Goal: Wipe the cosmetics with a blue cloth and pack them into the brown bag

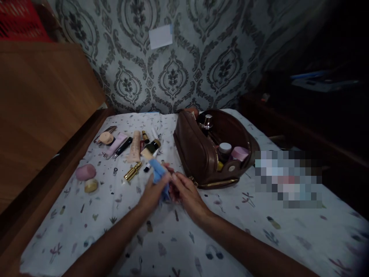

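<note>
My left hand point(155, 190) is closed on a light blue cloth point(158, 169), which is bunched under the thumb and hangs below the fingers. A pale beige piece point(147, 154) shows just above the cloth; I cannot tell whether it is held with it. My right hand point(187, 192) meets the left, thumb and fingers pinched together, and what lies between them is hidden. Just beyond my hands lie a gold tube point(132, 172), a beige squeeze tube point(134, 146) and a dark bottle point(152, 146). An unzipped brown leather bag point(196, 150) stands to the right of my hands.
Inside the bag are a silver-capped bottle point(207, 122), a white-lidded jar point(225, 149) and a pink container point(240, 154). At left lie a pink item point(85, 172), a small yellowish jar point(91, 186) and a round compact point(106, 137). A wooden cabinet point(43, 115) borders the printed sheet point(115, 246).
</note>
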`<state>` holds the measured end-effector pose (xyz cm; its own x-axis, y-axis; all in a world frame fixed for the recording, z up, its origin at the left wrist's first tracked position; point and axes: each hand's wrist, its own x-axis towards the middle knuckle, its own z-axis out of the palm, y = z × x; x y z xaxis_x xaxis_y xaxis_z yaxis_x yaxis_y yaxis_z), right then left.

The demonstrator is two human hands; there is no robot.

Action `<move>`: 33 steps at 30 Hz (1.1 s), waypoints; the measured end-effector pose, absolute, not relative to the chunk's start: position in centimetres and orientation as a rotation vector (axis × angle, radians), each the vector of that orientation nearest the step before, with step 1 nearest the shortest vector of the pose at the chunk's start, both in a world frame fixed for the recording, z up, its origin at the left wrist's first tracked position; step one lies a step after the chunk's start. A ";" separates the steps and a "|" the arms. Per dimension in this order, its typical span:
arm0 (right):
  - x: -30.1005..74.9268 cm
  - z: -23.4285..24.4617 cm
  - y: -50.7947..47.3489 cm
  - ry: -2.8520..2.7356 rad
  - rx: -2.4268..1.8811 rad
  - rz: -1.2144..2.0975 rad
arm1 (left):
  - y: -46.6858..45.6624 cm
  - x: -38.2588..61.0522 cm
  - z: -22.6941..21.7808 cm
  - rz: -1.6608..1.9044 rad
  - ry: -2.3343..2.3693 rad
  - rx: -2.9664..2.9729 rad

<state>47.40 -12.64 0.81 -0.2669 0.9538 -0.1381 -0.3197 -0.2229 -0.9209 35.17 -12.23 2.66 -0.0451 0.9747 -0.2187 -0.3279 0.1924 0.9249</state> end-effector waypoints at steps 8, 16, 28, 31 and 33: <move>47.0 0.9 -13.3 -1.146 -0.937 1.834 | -12.0 33.9 4.1 1.362 1.183 0.800; 47.3 0.9 -13.1 -1.229 -0.929 1.751 | -9.4 31.6 4.9 1.646 1.216 0.672; 47.5 1.1 -13.4 -1.240 -0.911 1.785 | -12.2 34.0 3.6 1.133 1.015 0.837; 47.4 1.0 -13.6 -1.176 -0.838 1.961 | -12.0 33.3 4.1 1.270 1.069 0.808; 47.2 0.8 -13.6 -1.157 -0.813 2.031 | -11.6 32.9 4.2 1.342 1.078 0.791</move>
<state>47.21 -13.59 0.85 -0.5931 0.7818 -0.1927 -0.2332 -0.3959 -0.8882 32.86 -11.59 4.23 -0.0877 0.9849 -0.1494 -0.3583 0.1088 0.9272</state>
